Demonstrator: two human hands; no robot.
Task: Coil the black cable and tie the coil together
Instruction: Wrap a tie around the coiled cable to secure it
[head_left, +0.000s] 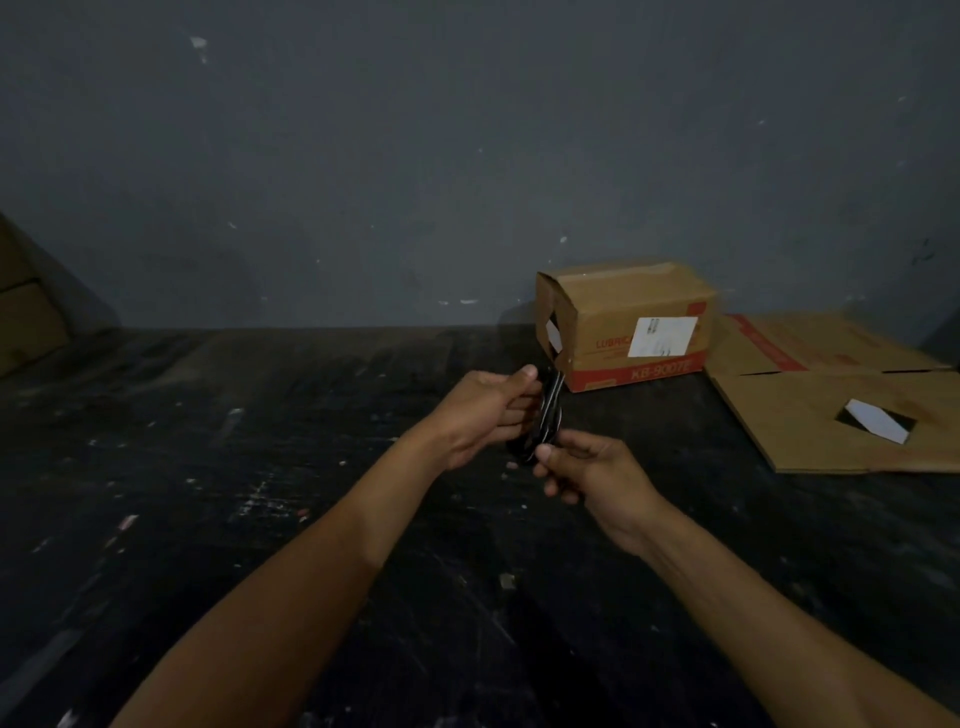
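The black cable (546, 415) is bunched into a narrow upright coil with glossy strands, held above the dark table between both hands. My left hand (483, 415) grips the coil's upper part, thumb on top and fingers curled around it. At the coil's lower end my right hand (587, 475) pinches it between thumb and fingers. The low light and my fingers hide any tie and the cable's ends.
A brown cardboard box (631, 325) with red print and a white label stands just behind the hands by the grey wall. Flattened cardboard (831, 415) lies at the right. The dark scuffed table (260, 493) spreads left and forward. More cardboard (26, 312) sits far left.
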